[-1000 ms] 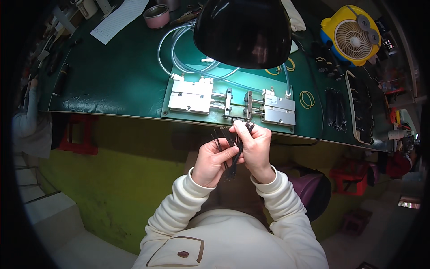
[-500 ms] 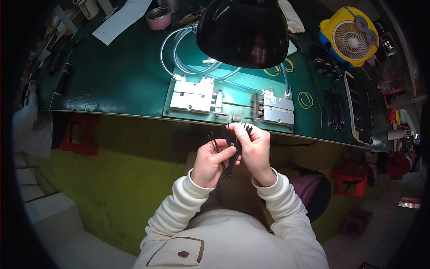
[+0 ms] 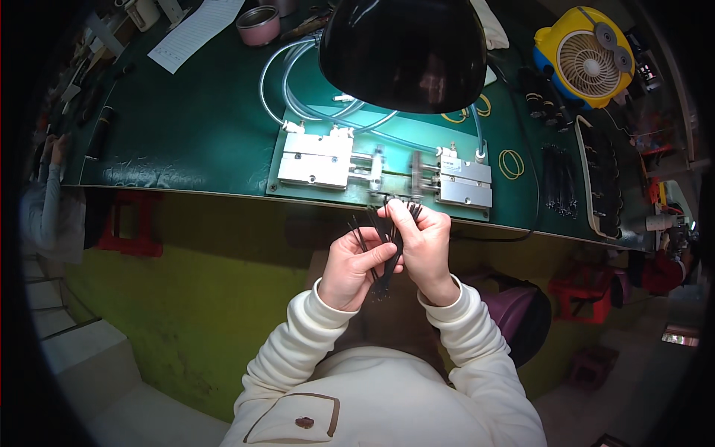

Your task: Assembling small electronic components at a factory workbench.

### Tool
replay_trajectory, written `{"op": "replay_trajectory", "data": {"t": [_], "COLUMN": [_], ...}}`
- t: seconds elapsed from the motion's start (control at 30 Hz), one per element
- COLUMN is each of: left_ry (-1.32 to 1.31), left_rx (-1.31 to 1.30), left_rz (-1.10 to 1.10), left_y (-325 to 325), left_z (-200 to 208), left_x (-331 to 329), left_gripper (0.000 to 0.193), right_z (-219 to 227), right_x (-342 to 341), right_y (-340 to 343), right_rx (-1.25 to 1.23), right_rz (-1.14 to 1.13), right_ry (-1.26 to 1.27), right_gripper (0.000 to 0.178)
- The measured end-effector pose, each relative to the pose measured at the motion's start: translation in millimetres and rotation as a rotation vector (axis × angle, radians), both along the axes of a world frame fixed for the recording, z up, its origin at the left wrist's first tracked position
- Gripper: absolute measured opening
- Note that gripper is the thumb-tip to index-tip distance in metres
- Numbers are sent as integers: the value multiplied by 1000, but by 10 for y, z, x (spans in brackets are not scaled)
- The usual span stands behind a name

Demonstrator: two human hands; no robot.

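A bundle of thin black wires (image 3: pixel 383 279) fans out between my two hands, just in front of the bench edge. My left hand (image 3: pixel 348 267) is closed round the lower part of the bundle, with a few strands sticking up past its fingers. My right hand (image 3: pixel 427 252) pinches the upper part, thumb and fingertips right at a small metal fixture. What exactly its fingertips pinch is hidden. Beyond the fingertips, two silver pneumatic cylinders (image 3: pixel 316 161) face each other on a green base plate (image 3: pixel 275 184), their end plates (image 3: pixel 377 170) standing close together.
A black lamp shade (image 3: pixel 402 56) hangs over the cylinders. Clear air hoses (image 3: pixel 262 89) loop behind them. To the right are yellow rubber bands (image 3: pixel 511 165), more black wires (image 3: pixel 558 179), a tray (image 3: pixel 584 175) and a yellow fan (image 3: pixel 588 63). A pink cup (image 3: pixel 258 28) stands far left.
The end plates of both cylinders have moved inward toward each other. My hands have stayed nearly in place, still gripping the wires.
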State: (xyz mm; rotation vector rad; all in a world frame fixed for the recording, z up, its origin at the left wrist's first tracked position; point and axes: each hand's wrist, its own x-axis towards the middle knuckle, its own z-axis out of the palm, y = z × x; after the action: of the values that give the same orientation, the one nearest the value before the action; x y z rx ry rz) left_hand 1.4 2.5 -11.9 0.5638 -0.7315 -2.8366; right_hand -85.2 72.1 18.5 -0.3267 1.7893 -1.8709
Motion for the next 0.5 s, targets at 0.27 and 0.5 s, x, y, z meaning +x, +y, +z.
{"op": "replay_trajectory", "data": {"t": [0.27,0.5], "left_ry": [-49,-49], "left_rx": [20,19], "left_rz": [23,8], "left_y": [32,12], "left_z": [32,40], "left_x": [16,60], "left_gripper": [7,8], "right_z": [-96,16], "right_x": [-30,60], "right_y": [21,20], "right_rx": [-15,-73], "right_rz": [-3,12], "right_ry": [83,74], "right_gripper": [24,22]}}
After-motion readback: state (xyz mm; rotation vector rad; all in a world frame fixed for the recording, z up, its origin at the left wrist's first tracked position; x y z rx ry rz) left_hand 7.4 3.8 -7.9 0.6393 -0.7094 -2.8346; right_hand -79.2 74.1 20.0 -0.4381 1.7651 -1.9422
